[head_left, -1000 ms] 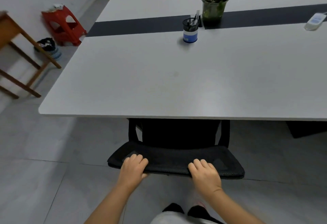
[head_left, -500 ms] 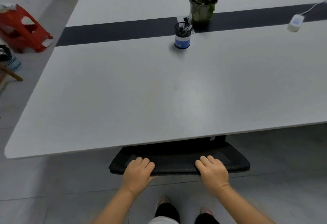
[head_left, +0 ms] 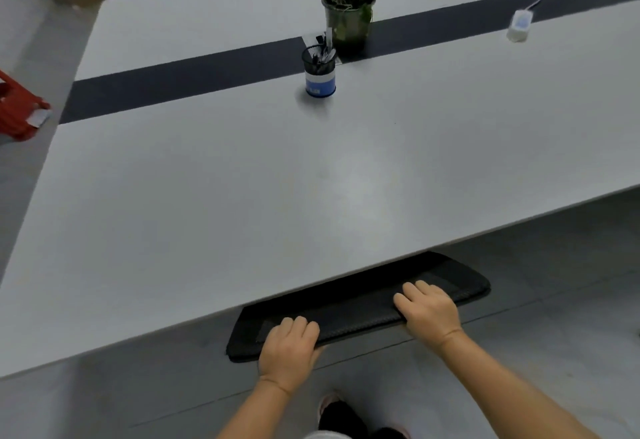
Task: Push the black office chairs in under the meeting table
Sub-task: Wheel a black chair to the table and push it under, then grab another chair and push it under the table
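At the far left a red plastic stool (head_left: 19,109) stands on the grey tiled floor. The long white meeting desk with a dark stripe down its middle (head_left: 207,196) fills most of the view. Under its near edge sits the black mesh-backed office chair (head_left: 360,303), of which only the top of the backrest shows.

The left hand (head_left: 289,348) grips the left part of that top edge, fingers curled over it and thumb beneath. On the desk's far half, a black mesh pen holder with a blue band (head_left: 320,71) stands just in front of a dark green plant pot (head_left: 348,17). The right hand (head_left: 429,310) holds the backrest's right part the same way. Further right lies a small white corded device (head_left: 519,24).

A second ago the whole seat frame and armrests showed clear of the desk; now they are hidden under it. This chair looks almost home: the backrest lies close to the desk edge, so only a short last push seems left before letting go.
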{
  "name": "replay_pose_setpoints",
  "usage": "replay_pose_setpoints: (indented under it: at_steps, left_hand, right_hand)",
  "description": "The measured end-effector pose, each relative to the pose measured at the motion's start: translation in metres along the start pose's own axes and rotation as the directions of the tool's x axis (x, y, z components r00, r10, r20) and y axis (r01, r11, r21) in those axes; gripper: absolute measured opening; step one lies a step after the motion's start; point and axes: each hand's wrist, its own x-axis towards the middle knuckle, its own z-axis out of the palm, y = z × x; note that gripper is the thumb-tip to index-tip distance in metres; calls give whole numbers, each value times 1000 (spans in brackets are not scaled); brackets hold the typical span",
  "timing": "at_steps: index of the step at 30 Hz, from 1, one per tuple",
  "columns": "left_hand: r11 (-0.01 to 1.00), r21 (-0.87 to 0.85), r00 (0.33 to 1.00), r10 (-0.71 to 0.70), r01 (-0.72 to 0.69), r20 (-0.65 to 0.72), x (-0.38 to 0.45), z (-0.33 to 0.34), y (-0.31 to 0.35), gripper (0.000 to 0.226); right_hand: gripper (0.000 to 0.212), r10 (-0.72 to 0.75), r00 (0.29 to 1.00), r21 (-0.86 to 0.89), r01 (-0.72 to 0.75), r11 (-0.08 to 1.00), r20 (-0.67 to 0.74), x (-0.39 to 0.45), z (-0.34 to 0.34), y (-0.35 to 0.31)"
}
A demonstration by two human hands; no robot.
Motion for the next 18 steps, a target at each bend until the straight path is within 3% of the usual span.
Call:
replay_pose_setpoints:
  at_steps: [2,6,7,9,12,14,18]
  left_hand:
    - [999,-32,997,-28,31,69,-3,-4,3,74]
    - [986,-52,960,-143,160,241,-8,-19,19,45]
    - [964,-97,943,-215,246,253,-9,-22,26,42]
    - [913,-320,958,-193,255,213,-15,-20,40,36]
    - [820,-547,982,-96,170,162,-20,-22,81,22]
    - [766,-630,986,-32,129,163,-17,-19,121,23]
    - [682,-719,922,185,130,342,-18,1,200,26]
  right_hand:
    - [25,3,999,6,-4,1000,32,-6,-1,-1]
    - [10,-28,987,92,14,996,156,-17,-20,-1]
    - [27,-49,981,126,26,992,189,-25,-22,0]
    - [53,27,982,264,-77,961,189,-49,-32,4]
    - [55,246,954,418,-297,859,172,-104,-43,4]
    - [53,422,870,503,-492,710,255,-151,-48,5]
    - [52,718,587,549,-765,338,375,-254,-52,-3]
